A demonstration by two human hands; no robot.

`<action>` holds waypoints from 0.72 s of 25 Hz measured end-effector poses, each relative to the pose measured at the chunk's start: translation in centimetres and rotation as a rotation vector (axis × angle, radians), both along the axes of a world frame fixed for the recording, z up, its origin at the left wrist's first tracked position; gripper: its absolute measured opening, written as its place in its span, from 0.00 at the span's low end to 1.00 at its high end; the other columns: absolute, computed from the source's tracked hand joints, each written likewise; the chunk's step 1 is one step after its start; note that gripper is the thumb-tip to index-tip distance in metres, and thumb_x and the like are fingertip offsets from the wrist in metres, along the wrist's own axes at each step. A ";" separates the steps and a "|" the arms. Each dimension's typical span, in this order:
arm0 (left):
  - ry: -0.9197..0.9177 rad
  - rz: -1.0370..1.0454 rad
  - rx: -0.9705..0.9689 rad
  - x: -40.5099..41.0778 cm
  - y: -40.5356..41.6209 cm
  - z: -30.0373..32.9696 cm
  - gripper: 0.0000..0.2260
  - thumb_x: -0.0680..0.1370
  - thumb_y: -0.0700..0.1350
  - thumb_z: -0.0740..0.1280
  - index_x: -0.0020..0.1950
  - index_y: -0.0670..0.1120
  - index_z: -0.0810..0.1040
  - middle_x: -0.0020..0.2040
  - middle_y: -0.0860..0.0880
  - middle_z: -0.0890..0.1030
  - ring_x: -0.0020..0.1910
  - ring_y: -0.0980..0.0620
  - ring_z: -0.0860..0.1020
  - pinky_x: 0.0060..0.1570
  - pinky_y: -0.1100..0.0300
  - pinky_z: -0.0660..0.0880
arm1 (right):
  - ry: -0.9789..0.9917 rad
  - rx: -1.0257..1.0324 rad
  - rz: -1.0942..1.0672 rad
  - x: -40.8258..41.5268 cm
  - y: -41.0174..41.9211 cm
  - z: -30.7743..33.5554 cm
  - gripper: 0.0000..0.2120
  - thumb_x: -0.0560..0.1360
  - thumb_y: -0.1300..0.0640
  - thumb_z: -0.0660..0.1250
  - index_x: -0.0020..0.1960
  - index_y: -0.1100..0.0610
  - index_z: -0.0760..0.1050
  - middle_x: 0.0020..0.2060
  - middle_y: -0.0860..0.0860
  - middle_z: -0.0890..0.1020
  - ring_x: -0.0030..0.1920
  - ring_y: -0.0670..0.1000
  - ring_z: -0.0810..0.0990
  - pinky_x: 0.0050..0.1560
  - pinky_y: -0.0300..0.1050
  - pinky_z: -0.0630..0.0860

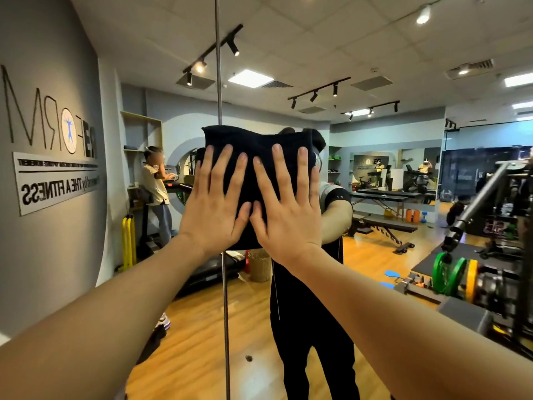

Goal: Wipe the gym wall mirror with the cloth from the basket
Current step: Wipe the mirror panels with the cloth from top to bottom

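Observation:
A dark, nearly black cloth point(253, 142) lies flat against the gym wall mirror point(375, 174), about head height in the middle of the view. My left hand point(213, 203) presses on its left half, fingers spread and pointing up. My right hand point(288, 203) presses on its right half the same way, thumbs almost touching. Both arms are stretched out straight. The cloth covers the reflection of my head. No basket that holds cloths can be made out for certain.
A vertical metal seam point(220, 82) between two mirror panels runs behind the cloth. The mirror reflects a person on a treadmill point(157, 180), benches point(386, 223), a woven bin point(259, 264) on the wooden floor. A weight machine with green and yellow plates point(455, 278) stands at right.

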State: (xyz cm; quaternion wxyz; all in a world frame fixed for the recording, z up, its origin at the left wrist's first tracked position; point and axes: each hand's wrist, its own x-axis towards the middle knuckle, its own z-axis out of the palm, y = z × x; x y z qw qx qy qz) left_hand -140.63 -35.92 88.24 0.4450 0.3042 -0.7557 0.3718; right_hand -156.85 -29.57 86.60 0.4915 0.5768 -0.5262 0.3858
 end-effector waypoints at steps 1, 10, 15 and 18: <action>-0.005 -0.004 0.000 -0.3 0.1 -0.4 0.34 0.82 0.57 0.54 0.83 0.41 0.51 0.82 0.35 0.51 0.81 0.32 0.47 0.76 0.33 0.57 | 0.008 0.004 -0.007 -0.3 0.2 -0.5 0.32 0.83 0.45 0.56 0.84 0.51 0.54 0.84 0.57 0.51 0.83 0.66 0.45 0.82 0.66 0.46; -0.017 -0.081 -0.038 -5.2 1.8 -2.6 0.35 0.81 0.57 0.57 0.83 0.41 0.54 0.81 0.34 0.53 0.80 0.30 0.49 0.76 0.31 0.51 | 0.059 -0.020 -0.022 -5.9 2.2 -2.9 0.28 0.85 0.47 0.56 0.83 0.53 0.59 0.83 0.59 0.58 0.82 0.67 0.50 0.82 0.64 0.49; 0.002 -0.105 -0.053 -7.7 2.5 -3.1 0.34 0.81 0.57 0.57 0.82 0.40 0.55 0.80 0.33 0.54 0.79 0.28 0.50 0.76 0.29 0.51 | 0.062 -0.021 -0.010 -8.2 3.2 -3.2 0.28 0.85 0.47 0.57 0.83 0.53 0.61 0.82 0.58 0.59 0.82 0.67 0.52 0.82 0.64 0.50; 0.005 -0.121 -0.069 -8.9 3.0 -3.3 0.34 0.81 0.57 0.56 0.82 0.40 0.57 0.80 0.33 0.55 0.79 0.27 0.51 0.76 0.30 0.49 | 0.065 -0.029 0.001 -9.4 3.8 -3.3 0.28 0.84 0.48 0.58 0.82 0.53 0.62 0.82 0.58 0.59 0.82 0.67 0.53 0.81 0.65 0.53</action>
